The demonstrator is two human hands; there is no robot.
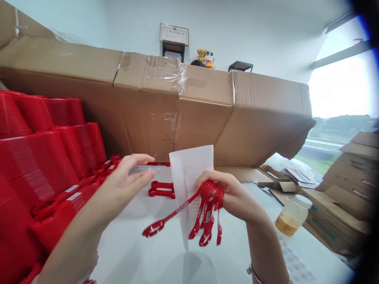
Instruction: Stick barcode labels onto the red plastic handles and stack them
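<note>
My right hand point(227, 193) is closed around a bunch of thin red strips point(211, 193) whose slotted ends dangle below the fingers. One red strip point(174, 213) sticks out of the bunch to the lower left. A white paper sheet point(189, 169) stands upright against the right fingers and appears pinched with the strips. Left of the paper, my left hand point(127, 177) hovers with its fingers apart and nothing between them. Beyond it, flat red pieces with ring-shaped ends point(161, 189) lie on the white table point(142, 252), partly hidden by the paper.
Tall stacks of red pieces point(38, 161) crowd the left side. A large taped cardboard box point(142, 114) spans the back. At the right are a jar with amber contents point(293, 215), a sheet of labels point(296, 260) and stacked cardboard point(340, 189).
</note>
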